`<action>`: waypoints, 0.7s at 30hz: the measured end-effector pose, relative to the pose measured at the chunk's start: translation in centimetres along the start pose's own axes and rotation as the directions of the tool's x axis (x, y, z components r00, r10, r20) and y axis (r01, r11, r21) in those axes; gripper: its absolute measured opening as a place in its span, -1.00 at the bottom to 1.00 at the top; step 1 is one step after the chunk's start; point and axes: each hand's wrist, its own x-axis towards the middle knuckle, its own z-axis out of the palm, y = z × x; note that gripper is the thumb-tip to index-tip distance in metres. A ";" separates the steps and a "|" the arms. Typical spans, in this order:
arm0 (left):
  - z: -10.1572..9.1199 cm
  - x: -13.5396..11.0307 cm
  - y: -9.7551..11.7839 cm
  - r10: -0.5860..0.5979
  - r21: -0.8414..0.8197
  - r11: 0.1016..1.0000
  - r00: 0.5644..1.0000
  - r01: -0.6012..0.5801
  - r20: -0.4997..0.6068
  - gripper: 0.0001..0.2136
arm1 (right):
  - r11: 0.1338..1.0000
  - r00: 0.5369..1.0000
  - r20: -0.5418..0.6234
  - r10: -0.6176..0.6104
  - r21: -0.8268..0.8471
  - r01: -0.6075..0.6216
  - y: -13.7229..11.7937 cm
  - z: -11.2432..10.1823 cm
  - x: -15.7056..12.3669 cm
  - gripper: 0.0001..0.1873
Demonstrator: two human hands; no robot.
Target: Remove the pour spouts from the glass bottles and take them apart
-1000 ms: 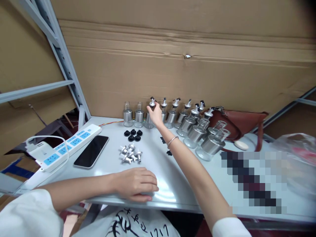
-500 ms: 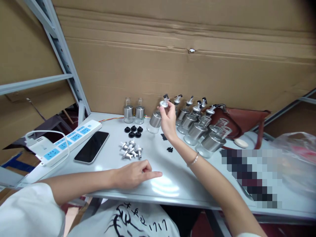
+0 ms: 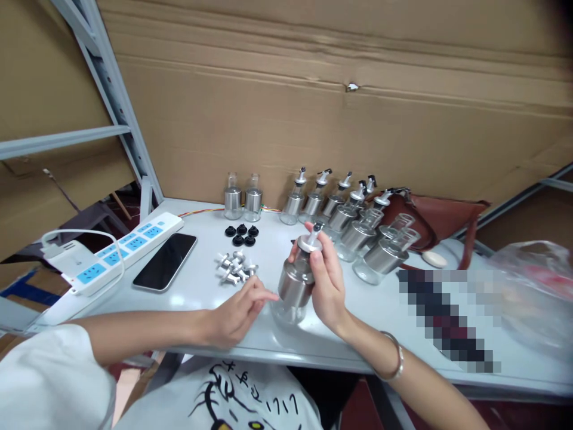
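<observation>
Over the table, right hand grips the spouted bottle; left hand lies open.

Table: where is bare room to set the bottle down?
Bare table between phone and left hand; another patch right of the right hand holding the bottle. Crowded: bottle rows back right, spouts and caps centre.

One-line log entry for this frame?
right hand: holds spout bottle | left hand: open, beside bottle | table: other bottles at back
</observation>
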 end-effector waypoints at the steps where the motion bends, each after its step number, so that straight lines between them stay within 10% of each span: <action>1: 0.1 0.0 0.2 -0.019 -0.033 0.999 0.999 0.018 -0.027 -0.68 | 1.000 0.999 0.043 0.011 0.021 -0.011 -0.1 0.0 -0.4 -0.57; 11: 1.2 -0.4 -0.1 -0.186 -0.116 0.977 0.980 0.177 -0.069 -0.40 | 0.994 0.963 0.260 -0.070 -0.067 0.090 -0.7 -0.5 -2.5 -0.55; 21: 0.3 0.7 -0.1 -0.411 -0.224 0.820 0.815 0.526 0.410 -0.47 | 0.979 0.926 0.371 -0.076 -0.150 0.140 -1.9 0.4 -2.3 -0.70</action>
